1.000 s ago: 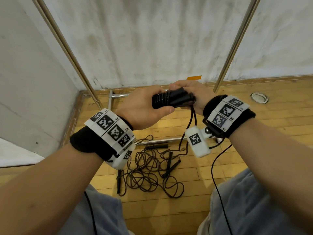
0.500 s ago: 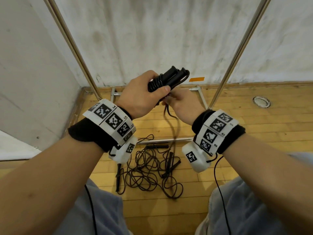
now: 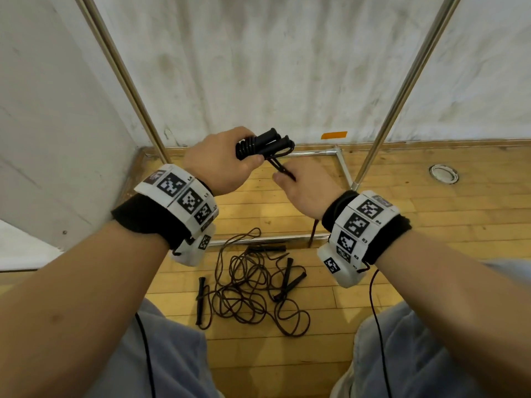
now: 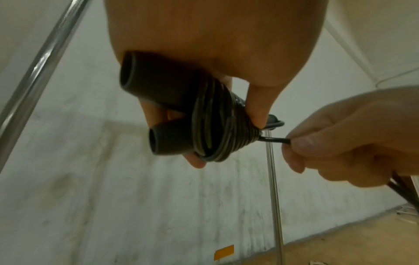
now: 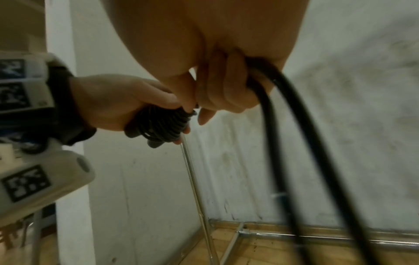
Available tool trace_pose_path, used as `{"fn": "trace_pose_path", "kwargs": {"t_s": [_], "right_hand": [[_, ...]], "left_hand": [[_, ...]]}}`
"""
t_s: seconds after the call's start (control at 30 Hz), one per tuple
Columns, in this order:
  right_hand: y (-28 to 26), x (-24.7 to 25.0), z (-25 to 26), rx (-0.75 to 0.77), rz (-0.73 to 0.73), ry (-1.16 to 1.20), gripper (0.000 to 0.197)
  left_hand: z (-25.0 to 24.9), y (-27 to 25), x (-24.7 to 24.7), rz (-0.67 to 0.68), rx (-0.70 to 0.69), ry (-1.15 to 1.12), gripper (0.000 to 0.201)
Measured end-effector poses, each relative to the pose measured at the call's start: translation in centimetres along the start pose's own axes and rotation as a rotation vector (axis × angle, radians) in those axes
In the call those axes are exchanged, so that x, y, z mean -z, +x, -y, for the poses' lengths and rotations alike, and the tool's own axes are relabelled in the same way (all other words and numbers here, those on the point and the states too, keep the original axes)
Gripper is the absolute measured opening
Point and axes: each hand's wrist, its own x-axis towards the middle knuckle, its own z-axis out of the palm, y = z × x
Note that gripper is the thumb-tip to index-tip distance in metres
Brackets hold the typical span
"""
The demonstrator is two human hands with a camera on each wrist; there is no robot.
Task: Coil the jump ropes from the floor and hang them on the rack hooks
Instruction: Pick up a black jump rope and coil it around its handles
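My left hand [image 3: 221,165] is wrapped tight around the two handles [image 3: 268,142] of a jump rope, held side by side with the cord [image 4: 217,125] wound in close turns around them; thumb on one side of the coil, fingers on the other. My right hand [image 3: 307,191] sits just beside it, slightly lower, pinching the free cord between thumb and forefinger right where it leaves the coil. From that fist a loop [image 5: 301,143] of cord hangs down.

I hold the bundle in the air in front of the rack [image 3: 402,90], between its two slanted metal poles, near the wall [image 3: 258,67]. Below, on the wood floor [image 3: 431,225], the other ropes [image 3: 253,294] lie in a loose tangle by the rack's base bar, their handles scattered among the cords, between my knees.
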Motion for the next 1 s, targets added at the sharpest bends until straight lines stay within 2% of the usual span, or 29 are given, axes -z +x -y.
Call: {"fn": "trace_pose_path", "kwargs": {"t_s": [0.13,0.27,0.37,0.43,0.53,0.77,0.87,1.0], "right_hand": [[-0.3,-0.3,0.9,0.017,0.057,-0.262,0.019],[-0.5,0.6,1.0,0.035,0.099,-0.385,0.018],[-0.6,1.4,0.6,0.064,0.113,-0.441,0.023],[-0.6,1.9,0.3,0.094,0.104,-0.416,0.026],[-0.4,2.4,-0.2,0.148,0.057,-0.387,0.027],[-0.1,2.6,-1.1,0.177,-0.020,-0.277,0.023],[-0.1,2.8,-1.4,0.124,-0.055,-0.131,0.022],[-0.1,2.6,-1.2,0.112,-0.110,0.006,0.025]], "left_hand": [[0.6,0.2,-1.6,0.032,0.010,0.126,0.030],[0.9,0.5,-2.8,0.034,-0.025,0.171,0.031],[1.2,0.8,-2.9,0.087,0.010,0.223,0.036],[1.1,0.7,-2.9,0.148,0.005,0.257,0.037],[0.1,0.0,-3.6,0.238,-0.067,0.242,0.028],[-1.7,-1.3,-3.1,0.390,-0.142,-0.022,0.030],[-2.3,-2.0,-3.1,0.363,-0.147,-0.129,0.029],[-2.6,-2.7,-3.1,0.236,-0.114,-0.111,0.050]]}}
